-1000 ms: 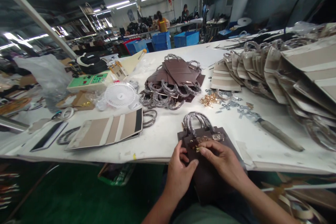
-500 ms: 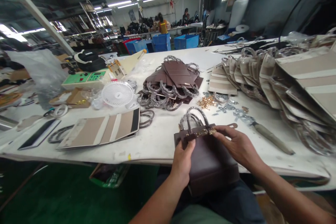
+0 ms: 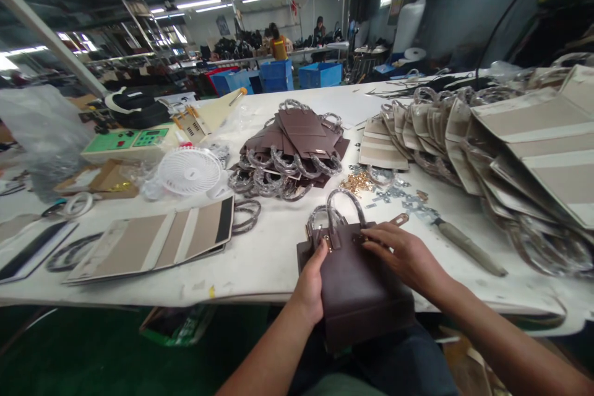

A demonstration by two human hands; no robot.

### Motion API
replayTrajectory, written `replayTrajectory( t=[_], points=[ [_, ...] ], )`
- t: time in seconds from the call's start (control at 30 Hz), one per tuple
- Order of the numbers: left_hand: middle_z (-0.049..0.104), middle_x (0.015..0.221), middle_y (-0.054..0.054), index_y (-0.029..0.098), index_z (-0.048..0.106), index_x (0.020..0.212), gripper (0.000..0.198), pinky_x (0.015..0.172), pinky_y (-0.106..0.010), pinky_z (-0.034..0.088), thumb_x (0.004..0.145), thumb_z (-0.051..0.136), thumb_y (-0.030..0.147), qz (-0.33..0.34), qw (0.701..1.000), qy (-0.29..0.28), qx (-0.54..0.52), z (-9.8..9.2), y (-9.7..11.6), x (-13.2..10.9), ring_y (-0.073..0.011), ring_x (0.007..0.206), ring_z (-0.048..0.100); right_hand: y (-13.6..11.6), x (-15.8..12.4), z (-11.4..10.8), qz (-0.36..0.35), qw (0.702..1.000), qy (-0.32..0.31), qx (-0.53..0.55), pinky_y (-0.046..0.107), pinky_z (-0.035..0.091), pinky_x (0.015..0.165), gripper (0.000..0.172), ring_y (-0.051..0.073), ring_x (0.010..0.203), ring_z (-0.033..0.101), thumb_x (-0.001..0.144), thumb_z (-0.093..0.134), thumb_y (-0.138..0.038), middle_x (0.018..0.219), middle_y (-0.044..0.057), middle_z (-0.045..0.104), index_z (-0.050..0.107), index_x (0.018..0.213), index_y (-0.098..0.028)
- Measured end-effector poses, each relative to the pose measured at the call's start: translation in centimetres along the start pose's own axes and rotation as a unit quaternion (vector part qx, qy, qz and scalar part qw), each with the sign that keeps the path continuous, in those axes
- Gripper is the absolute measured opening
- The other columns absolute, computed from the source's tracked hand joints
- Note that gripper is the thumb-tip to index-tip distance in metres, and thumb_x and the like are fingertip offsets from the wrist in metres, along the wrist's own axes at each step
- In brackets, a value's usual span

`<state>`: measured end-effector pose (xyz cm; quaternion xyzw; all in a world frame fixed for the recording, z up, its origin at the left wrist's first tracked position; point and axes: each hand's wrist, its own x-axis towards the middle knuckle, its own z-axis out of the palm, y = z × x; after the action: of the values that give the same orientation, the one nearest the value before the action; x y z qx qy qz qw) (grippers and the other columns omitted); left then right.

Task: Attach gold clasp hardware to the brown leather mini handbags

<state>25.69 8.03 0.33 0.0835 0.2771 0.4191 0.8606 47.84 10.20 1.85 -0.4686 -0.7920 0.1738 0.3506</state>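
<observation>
A dark brown handbag (image 3: 366, 284) with two plastic-wrapped handles (image 3: 346, 197) leans up at the table's front edge, above my lap. My left hand (image 3: 310, 284) is closed around its left side, the thumb pressed on the front just below a gold metal fitting (image 3: 327, 242). At the upper right of the bag, my right hand (image 3: 408, 253) has its fingertips pinched at a dark strap along the top. A strap end with a small metal piece (image 3: 400, 219) pokes out behind that hand. What lies right under the fingertips is partly hidden.
Brown bag pieces (image 3: 301, 133) are heaped at mid-table, near gold fittings (image 3: 357, 183) and flat metal plates (image 3: 403, 197). An olive-handled tool (image 3: 471, 249) lies right, below stacked beige-lined panels (image 3: 515, 130). Left are open panels (image 3: 153, 238), a white fan (image 3: 189, 171) and a green-topped machine (image 3: 125, 139).
The strap and gold fittings that ran across the bag's top front have shifted, baring the front's middle. My right fingertips have moved slightly lower onto the front. The view has swung a little right.
</observation>
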Motion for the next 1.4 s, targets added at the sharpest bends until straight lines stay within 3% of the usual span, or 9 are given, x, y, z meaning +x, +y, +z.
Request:
replayTrajectory(
  t=[0.13, 0.27, 0.53, 0.73, 0.93, 1.4],
  points=[
    [0.075, 0.121, -0.02, 0.011, 0.062, 0.143, 0.065, 0.116, -0.056, 0.044, 0.095, 0.065, 0.055, -0.002, 0.999, -0.031, -0.022, -0.6, 0.1, 0.6, -0.0378, 0.122, 0.068, 0.0, 0.1, 0.1, -0.008, 0.999, -0.004, -0.035, 0.033, 0.057, 0.088, 0.023, 0.023, 0.1, 0.071, 0.107, 0.057, -0.029, 0.118, 0.006, 0.072, 0.073, 0.122, -0.022],
    [0.074, 0.123, -0.02, 0.01, 0.061, 0.143, 0.065, 0.118, -0.055, 0.042, 0.096, 0.065, 0.053, -0.01, 0.999, -0.027, -0.027, -0.5, 0.1, 0.7, -0.0375, 0.124, 0.067, 0.0, 0.5, 0.4, -0.02, 0.995, -0.024, -0.092, 0.033, 0.057, 0.084, 0.024, 0.023, 0.098, 0.072, 0.108, 0.056, -0.03, 0.118, 0.005, 0.072, 0.071, 0.125, -0.022],
    [0.076, 0.119, -0.02, 0.01, 0.064, 0.139, 0.061, 0.115, -0.052, 0.046, 0.094, 0.068, 0.05, 0.009, 1.0, 0.0, -0.005, -0.6, -0.2, 0.7, -0.0365, 0.119, 0.07, -0.2, 2.1, -0.5, -0.06, 0.97, -0.13, -0.195, 0.031, 0.053, 0.072, 0.024, 0.023, 0.089, 0.07, 0.108, 0.051, -0.03, 0.107, 0.007, 0.071, 0.071, 0.117, -0.023],
    [0.078, 0.114, -0.018, 0.011, 0.067, 0.137, 0.06, 0.11, -0.051, 0.051, 0.092, 0.072, 0.051, 0.015, 1.0, 0.005, 0.009, -1.1, -0.4, 0.8, -0.0353, 0.112, 0.074, 0.5, 3.8, -0.8, -0.096, 0.964, -0.199, -0.147, 0.03, 0.053, 0.078, 0.024, 0.022, 0.091, 0.069, 0.108, 0.05, -0.028, 0.107, 0.008, 0.07, 0.071, 0.118, -0.024],
    [0.078, 0.112, -0.019, 0.01, 0.067, 0.135, 0.058, 0.11, -0.05, 0.051, 0.094, 0.069, 0.05, 0.022, 1.0, 0.018, -0.008, -0.5, -0.4, 0.7, -0.0354, 0.112, 0.073, 1.4, 4.1, -1.0, -0.109, 0.958, -0.245, -0.096, 0.032, 0.055, 0.085, 0.033, 0.023, 0.097, 0.068, 0.108, 0.045, -0.023, 0.112, 0.01, 0.068, 0.064, 0.135, -0.023],
    [0.078, 0.113, -0.019, 0.009, 0.066, 0.137, 0.061, 0.109, -0.052, 0.052, 0.094, 0.067, 0.053, -0.005, 0.999, 0.045, -0.023, -0.3, -0.2, 1.3, -0.0357, 0.112, 0.073, 1.8, 3.7, -0.5, -0.14, 0.949, -0.213, -0.184, 0.033, 0.054, 0.079, 0.034, 0.023, 0.092, 0.067, 0.11, 0.041, -0.024, 0.112, 0.012, 0.068, 0.063, 0.136, -0.018]
  ],
)
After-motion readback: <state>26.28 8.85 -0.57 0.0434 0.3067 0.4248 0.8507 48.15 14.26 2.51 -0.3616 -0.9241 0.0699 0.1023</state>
